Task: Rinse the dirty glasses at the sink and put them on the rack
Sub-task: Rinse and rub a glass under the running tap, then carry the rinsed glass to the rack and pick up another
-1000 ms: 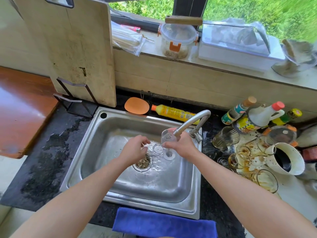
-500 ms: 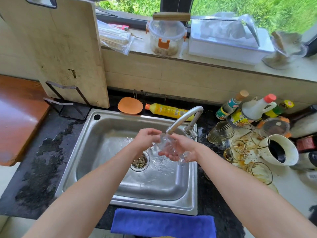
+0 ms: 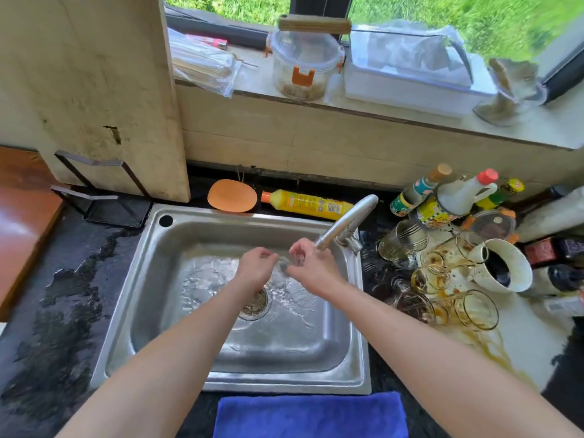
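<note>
Glass (image 3: 292, 260) clear, wet, btwn both hands

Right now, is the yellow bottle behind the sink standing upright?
No, the yellow bottle lies on its side along the counter behind the sink.

Sink (image 3: 164, 298) central in counter. Faucet (image 3: 346, 221) at its right rear corner, spout reaching left over the basin. Both hands meet under the spout: left hand (image 3: 256, 268) left of right hand (image 3: 311, 270), a small glass (image 3: 289, 262) apparently between them (blurred). Drain (image 3: 254, 303) below the hands. Dirty glasses (image 3: 442, 282) cluster right of sink. Bottle (image 3: 308, 205) lies behind sink. Cloth (image 3: 311, 415) in front. Cutting board (image 3: 91, 90) stands rear left.
</note>
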A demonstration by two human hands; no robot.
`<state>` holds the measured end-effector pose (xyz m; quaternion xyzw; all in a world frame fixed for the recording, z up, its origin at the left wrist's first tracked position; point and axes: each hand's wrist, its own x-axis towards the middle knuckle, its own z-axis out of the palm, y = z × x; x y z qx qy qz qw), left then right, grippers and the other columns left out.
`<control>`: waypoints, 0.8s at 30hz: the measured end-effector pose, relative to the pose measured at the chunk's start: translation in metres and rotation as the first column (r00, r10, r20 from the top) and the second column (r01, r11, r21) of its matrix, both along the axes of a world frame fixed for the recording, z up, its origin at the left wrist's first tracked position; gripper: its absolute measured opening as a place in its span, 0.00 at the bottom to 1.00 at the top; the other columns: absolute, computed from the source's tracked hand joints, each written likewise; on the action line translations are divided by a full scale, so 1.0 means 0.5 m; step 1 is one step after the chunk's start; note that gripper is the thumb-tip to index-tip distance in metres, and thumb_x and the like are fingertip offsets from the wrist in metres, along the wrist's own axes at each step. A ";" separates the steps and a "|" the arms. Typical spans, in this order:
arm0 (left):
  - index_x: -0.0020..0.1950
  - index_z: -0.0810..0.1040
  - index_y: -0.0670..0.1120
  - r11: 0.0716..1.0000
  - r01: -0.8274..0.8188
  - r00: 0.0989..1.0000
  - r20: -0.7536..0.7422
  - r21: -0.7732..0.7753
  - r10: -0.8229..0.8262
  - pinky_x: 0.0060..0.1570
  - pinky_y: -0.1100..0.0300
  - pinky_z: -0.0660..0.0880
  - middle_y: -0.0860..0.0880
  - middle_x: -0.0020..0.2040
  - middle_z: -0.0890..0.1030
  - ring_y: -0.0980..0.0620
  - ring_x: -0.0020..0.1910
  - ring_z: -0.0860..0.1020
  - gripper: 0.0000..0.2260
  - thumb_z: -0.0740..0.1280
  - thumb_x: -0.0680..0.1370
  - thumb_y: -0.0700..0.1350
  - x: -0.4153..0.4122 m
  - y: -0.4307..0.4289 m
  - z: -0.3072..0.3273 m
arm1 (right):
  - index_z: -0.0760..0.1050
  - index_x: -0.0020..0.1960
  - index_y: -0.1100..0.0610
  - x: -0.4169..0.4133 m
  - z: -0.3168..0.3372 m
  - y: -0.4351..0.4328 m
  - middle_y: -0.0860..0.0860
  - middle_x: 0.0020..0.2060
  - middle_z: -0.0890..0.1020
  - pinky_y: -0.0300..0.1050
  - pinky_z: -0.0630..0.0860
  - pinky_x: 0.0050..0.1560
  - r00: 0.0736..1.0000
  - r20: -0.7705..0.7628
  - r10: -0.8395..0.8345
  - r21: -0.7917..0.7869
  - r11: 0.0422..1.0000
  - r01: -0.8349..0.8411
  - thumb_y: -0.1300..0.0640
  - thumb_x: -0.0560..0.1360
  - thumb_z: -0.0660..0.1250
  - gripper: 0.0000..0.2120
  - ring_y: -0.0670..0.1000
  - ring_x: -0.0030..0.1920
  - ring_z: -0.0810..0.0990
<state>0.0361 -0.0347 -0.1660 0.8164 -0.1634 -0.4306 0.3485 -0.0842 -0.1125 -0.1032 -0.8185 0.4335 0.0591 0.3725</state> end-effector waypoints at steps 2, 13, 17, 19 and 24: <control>0.59 0.78 0.43 0.985 0.169 0.982 0.096 -0.046 -0.164 0.54 0.55 0.72 0.45 0.56 0.80 0.46 0.56 0.77 0.13 0.63 0.80 0.49 -0.002 -0.010 0.007 | 0.74 0.57 0.50 -0.002 -0.009 0.007 0.45 0.42 0.79 0.49 0.75 0.51 0.997 -0.047 0.063 -0.136 0.988 -0.069 0.52 0.74 0.70 0.12 0.51 0.47 0.78; 0.40 0.73 0.45 0.812 0.571 0.782 0.380 -0.120 -0.494 0.32 0.55 0.65 0.51 0.34 0.76 0.47 0.36 0.74 0.12 0.60 0.81 0.49 -0.069 -0.041 0.093 | 0.75 0.61 0.49 -0.095 0.063 0.037 0.50 0.55 0.80 0.49 0.75 0.51 0.996 -0.043 -0.075 -0.307 0.950 0.058 0.51 0.74 0.66 0.16 0.56 0.53 0.79; 0.45 0.77 0.44 0.690 0.721 0.635 0.459 -0.062 -0.622 0.40 0.53 0.73 0.46 0.40 0.81 0.45 0.42 0.78 0.09 0.61 0.80 0.46 -0.141 -0.040 0.135 | 0.76 0.61 0.50 -0.189 0.124 0.049 0.48 0.55 0.80 0.46 0.73 0.50 0.989 -0.029 -0.144 -0.339 0.932 0.126 0.51 0.74 0.67 0.16 0.53 0.54 0.79; 0.44 0.77 0.45 0.634 0.772 0.564 0.509 -0.043 -0.651 0.41 0.53 0.75 0.47 0.42 0.82 0.46 0.43 0.79 0.09 0.61 0.79 0.47 -0.186 -0.042 0.161 | 0.76 0.59 0.49 -0.244 0.155 0.054 0.47 0.53 0.81 0.45 0.71 0.46 0.981 -0.011 -0.194 -0.351 0.919 0.178 0.51 0.73 0.67 0.15 0.52 0.52 0.79; 0.44 0.75 0.45 0.453 0.891 0.348 0.643 -0.001 -0.682 0.38 0.55 0.72 0.47 0.42 0.79 0.47 0.41 0.77 0.10 0.59 0.80 0.49 -0.333 -0.059 0.246 | 0.77 0.57 0.49 -0.409 0.230 0.068 0.45 0.50 0.81 0.44 0.67 0.43 0.944 0.019 -0.330 -0.401 0.862 0.310 0.51 0.71 0.69 0.15 0.50 0.49 0.78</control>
